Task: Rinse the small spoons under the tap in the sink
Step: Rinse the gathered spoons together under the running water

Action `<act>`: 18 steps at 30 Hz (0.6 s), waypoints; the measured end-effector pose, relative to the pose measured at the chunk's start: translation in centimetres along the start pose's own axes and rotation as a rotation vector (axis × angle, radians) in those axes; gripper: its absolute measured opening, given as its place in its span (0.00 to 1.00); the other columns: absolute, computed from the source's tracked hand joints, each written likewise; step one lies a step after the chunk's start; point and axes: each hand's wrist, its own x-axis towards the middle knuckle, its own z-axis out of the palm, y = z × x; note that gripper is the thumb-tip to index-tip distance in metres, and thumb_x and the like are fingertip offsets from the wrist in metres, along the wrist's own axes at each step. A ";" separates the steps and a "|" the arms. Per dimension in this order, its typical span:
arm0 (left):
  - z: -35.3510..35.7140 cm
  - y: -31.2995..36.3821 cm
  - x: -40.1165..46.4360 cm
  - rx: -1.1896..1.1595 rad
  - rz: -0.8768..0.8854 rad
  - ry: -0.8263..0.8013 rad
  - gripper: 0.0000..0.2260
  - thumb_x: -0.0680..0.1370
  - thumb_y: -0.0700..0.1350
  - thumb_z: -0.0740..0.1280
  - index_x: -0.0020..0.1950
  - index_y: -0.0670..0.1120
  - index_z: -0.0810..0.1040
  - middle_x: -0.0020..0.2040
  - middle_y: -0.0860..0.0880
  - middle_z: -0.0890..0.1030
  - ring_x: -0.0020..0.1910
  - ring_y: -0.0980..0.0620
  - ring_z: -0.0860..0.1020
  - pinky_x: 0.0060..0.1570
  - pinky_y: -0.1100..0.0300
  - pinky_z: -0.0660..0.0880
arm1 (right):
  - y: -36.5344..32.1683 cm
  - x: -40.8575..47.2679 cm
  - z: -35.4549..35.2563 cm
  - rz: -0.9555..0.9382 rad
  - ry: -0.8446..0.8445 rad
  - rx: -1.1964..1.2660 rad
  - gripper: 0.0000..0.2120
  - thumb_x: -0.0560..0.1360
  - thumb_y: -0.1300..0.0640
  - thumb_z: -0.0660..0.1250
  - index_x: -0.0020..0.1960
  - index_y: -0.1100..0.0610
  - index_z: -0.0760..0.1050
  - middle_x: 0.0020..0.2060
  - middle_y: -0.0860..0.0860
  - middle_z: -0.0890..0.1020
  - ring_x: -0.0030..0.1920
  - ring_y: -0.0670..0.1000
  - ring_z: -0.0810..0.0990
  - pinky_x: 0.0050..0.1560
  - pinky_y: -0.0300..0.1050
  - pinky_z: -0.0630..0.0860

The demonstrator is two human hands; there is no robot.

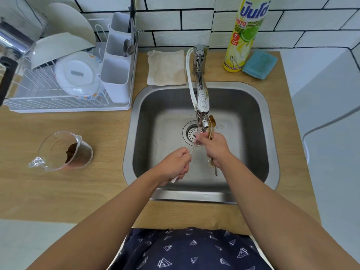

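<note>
the white spoon point(191, 151) lies slantwise across the sink point(253, 106), its long axis running from the near left, where its handle end pokes out below the left hand point(173, 166), up and away to the right, where its bowl end reaches the water falling from the tap point(202, 106). the left hand's fingers are curled tight round that handle, so the spoon leaves them pointing toward the stream, above the drain point(191, 133). the right hand point(214, 147) is the nearer one to the spout: its fingertips meet the white spoon's wet end right under the water, i judge to rub it, though the contact itself is blurred. the same hand also clasps a bundle of gold spoons point(211, 123), bowls up beside the spout, handles hanging below the wrist. the next move, as i judge it, turns on keeping the bowl end under the stream.
</note>
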 end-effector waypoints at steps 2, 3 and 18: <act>-0.3 0.0 0.0 0.008 -0.002 0.016 0.05 0.80 0.40 0.55 0.45 0.44 0.67 0.25 0.49 0.68 0.21 0.53 0.61 0.21 0.62 0.60 | 0.2 -0.1 0.3 0.036 0.001 -0.013 0.12 0.81 0.54 0.69 0.40 0.52 0.79 0.42 0.53 0.89 0.17 0.41 0.66 0.19 0.34 0.63; -0.4 0.1 0.0 0.014 0.003 0.023 0.05 0.80 0.40 0.54 0.45 0.44 0.67 0.24 0.50 0.69 0.21 0.53 0.62 0.20 0.62 0.60 | 0.4 -0.2 0.5 0.055 -0.028 -0.002 0.09 0.81 0.53 0.69 0.43 0.53 0.80 0.41 0.50 0.88 0.19 0.42 0.63 0.20 0.36 0.61; -1.0 1.3 0.1 -0.006 -0.035 0.015 0.10 0.80 0.48 0.55 0.45 0.44 0.71 0.24 0.49 0.66 0.21 0.52 0.59 0.20 0.63 0.58 | 0.6 -0.4 0.5 0.050 -0.085 0.078 0.10 0.79 0.51 0.72 0.50 0.59 0.81 0.31 0.44 0.84 0.22 0.43 0.61 0.20 0.36 0.60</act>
